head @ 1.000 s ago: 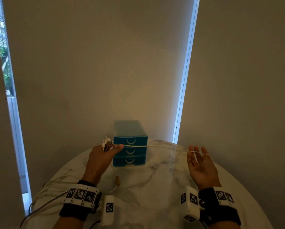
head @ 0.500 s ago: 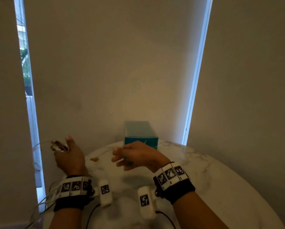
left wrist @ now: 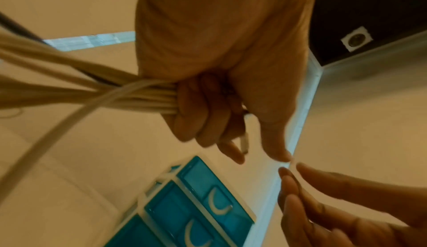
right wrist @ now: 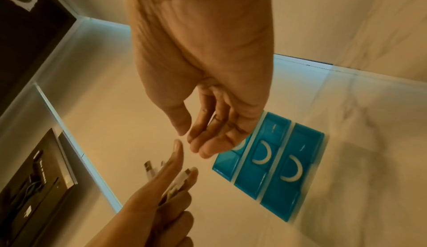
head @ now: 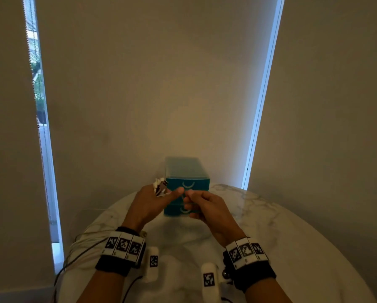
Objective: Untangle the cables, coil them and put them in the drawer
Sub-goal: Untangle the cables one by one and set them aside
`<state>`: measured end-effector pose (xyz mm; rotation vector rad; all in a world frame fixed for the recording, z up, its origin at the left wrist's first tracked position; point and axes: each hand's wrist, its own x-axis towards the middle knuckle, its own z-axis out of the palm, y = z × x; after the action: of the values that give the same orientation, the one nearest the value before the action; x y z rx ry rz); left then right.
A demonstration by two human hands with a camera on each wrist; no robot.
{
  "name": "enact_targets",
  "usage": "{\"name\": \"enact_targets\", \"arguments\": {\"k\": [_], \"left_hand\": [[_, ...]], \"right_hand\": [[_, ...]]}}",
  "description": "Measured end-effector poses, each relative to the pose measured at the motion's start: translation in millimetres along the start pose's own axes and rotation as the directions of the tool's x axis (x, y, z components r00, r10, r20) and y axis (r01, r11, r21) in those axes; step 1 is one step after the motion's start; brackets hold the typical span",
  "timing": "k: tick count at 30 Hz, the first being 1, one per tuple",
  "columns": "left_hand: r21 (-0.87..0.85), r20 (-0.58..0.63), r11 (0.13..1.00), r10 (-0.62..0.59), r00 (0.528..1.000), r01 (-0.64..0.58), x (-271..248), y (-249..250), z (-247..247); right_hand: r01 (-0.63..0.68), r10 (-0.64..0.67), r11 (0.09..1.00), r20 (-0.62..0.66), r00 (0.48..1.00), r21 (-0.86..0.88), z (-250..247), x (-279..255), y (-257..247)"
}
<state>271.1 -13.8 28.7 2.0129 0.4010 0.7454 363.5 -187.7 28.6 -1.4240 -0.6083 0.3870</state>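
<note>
My left hand (head: pixel 152 200) grips a bundle of white cables (left wrist: pixel 148 95) in its curled fingers, thumb stretched out. Their plugs (head: pixel 160 186) stick up above the fist and also show in the right wrist view (right wrist: pixel 148 167). My right hand (head: pixel 205 206) hovers just right of it, fingertips (right wrist: pixel 196 141) close to the left thumb (right wrist: pixel 177 146), fingers relaxed with nothing seen between them. Both hands are held in front of the blue drawer unit (head: pixel 187 182), whose three drawers (right wrist: pixel 277 168) are closed.
The drawer unit stands at the back of a round marble table (head: pixel 270 226). The cables' loose lengths (head: pixel 80 243) trail off the table's left edge. Window blinds hang close behind the table.
The hands were spread apart with a cable stretched between them. The left hand swung left and came back; the right hand crossed to the centre, and both now meet before the drawers.
</note>
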Motion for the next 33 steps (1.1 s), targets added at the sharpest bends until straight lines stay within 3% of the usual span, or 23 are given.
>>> {"name": "enact_targets", "arguments": {"k": [4, 7, 9, 13, 16, 19, 23, 27, 30, 33], "left_hand": [[-0.036, 0.276, 0.996, 0.087, 0.957, -0.080, -6, 10, 14], [-0.022, 0.400, 0.996, 0.083, 0.913, -0.081, -11, 12, 21], [0.042, 0.410, 0.995, 0.063, 0.910, -0.088, -9, 6, 23], [0.354, 0.365, 0.923, 0.013, 0.931, -0.152, 1, 3, 29], [0.467, 0.329, 0.873, -0.024, 0.944, -0.140, 7, 4, 34], [0.507, 0.325, 0.850, -0.037, 0.945, -0.141, 7, 9, 36], [0.522, 0.390, 0.833, -0.042, 0.920, -0.184, 2, 17, 41], [0.492, 0.439, 0.849, -0.050, 0.897, -0.194, 0, 25, 44], [0.436, 0.430, 0.899, -0.165, 0.887, -0.044, 3, 29, 42], [0.440, 0.447, 0.896, -0.279, 0.850, 0.062, 8, 28, 43]], "right_hand": [[0.090, -0.085, 0.993, -0.057, 0.995, 0.079, -11, -1, 1], [0.120, -0.116, 0.992, -0.076, 0.990, 0.049, -16, -4, -1], [0.070, -0.069, 0.997, -0.042, 0.997, 0.034, -14, -6, -2], [-0.064, 0.066, 0.997, 0.028, 0.997, -0.050, -9, -8, 1], [-0.086, 0.085, 0.996, 0.048, 0.995, 0.011, -8, -9, -1], [-0.038, 0.036, 0.999, 0.057, 0.998, 0.036, -11, -11, -6], [0.015, 0.004, 0.983, 0.098, 0.995, -0.184, -11, -13, 4], [0.069, -0.056, 0.985, 0.086, 0.995, -0.157, -11, -10, 17], [0.180, -0.173, 0.969, 0.055, 0.983, -0.171, -12, -14, 18], [0.204, -0.193, 0.961, 0.073, 0.978, -0.186, -13, -18, 19]]}}
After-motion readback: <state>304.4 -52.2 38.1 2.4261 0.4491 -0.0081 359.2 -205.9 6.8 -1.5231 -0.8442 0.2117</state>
